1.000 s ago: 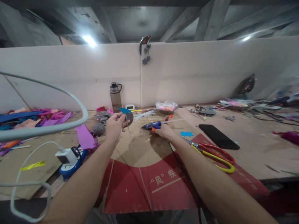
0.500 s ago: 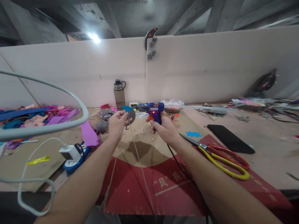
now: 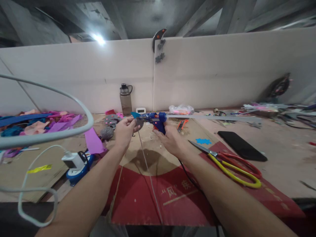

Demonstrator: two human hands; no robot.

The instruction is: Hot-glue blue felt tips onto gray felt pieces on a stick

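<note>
My right hand [image 3: 170, 136] is wrapped round a blue hot glue gun [image 3: 159, 121], whose nozzle points left and a glue stick sticks out behind. A black cord hangs from its grip. My left hand [image 3: 125, 131] pinches a grey felt disc [image 3: 140, 123] and a blue felt piece [image 3: 135, 115] at its top edge. The nozzle is at the felt pieces; whether it touches them I cannot tell. A pale string [image 3: 145, 161] runs from near my left fingers down over the cardboard [image 3: 138, 204].
Scissors [image 3: 229, 161], a blue felt snowflake [image 3: 203, 141] and a black phone [image 3: 242, 145] lie at right. A bottle [image 3: 126, 100] stands behind. Felt scraps [image 3: 66, 120], a plugged-in charger [image 3: 74, 161] and a white cable [image 3: 86, 123] are at left. An orange cutter [image 3: 182, 124] lies beyond my right hand.
My right hand has brought the glue gun left, closer to the felt pieces. The blue piece is now partly hidden by the nozzle. My left hand has barely moved.
</note>
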